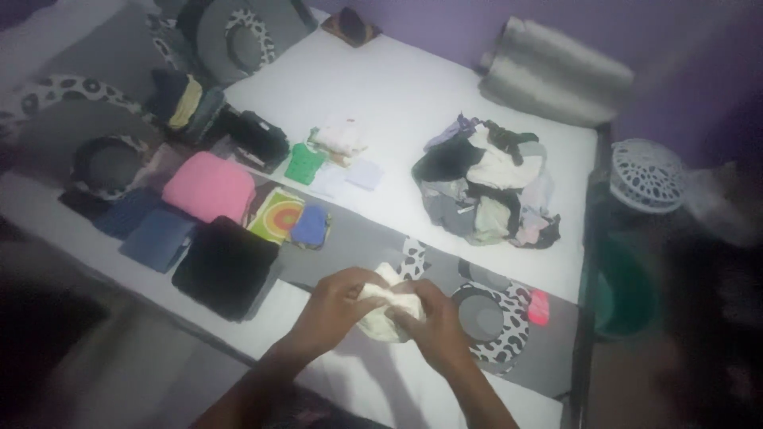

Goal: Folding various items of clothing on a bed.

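Observation:
Both of my hands grip a small cream-white cloth (pixel 387 311) over the near edge of the bed. My left hand (pixel 338 306) clasps its left side and my right hand (pixel 433 322) holds its right side, fingers curled in. A heap of unfolded clothes (pixel 485 191) in white, black and grey lies farther back on the white sheet (pixel 397 87). To the left lie folded pieces: a pink one (pixel 208 187), a black one (pixel 225 266), a blue one (pixel 159 237), a small blue one (pixel 310 226) and a green one (pixel 304 163).
A grey rolled blanket (pixel 552 71) lies at the far right corner against the purple wall. A white lattice basket (pixel 648 175) and a green bin (pixel 628 290) stand right of the bed. Patterned grey pillows (pixel 238 36) sit at the far left. A pink item (pixel 539 307) lies near my right hand.

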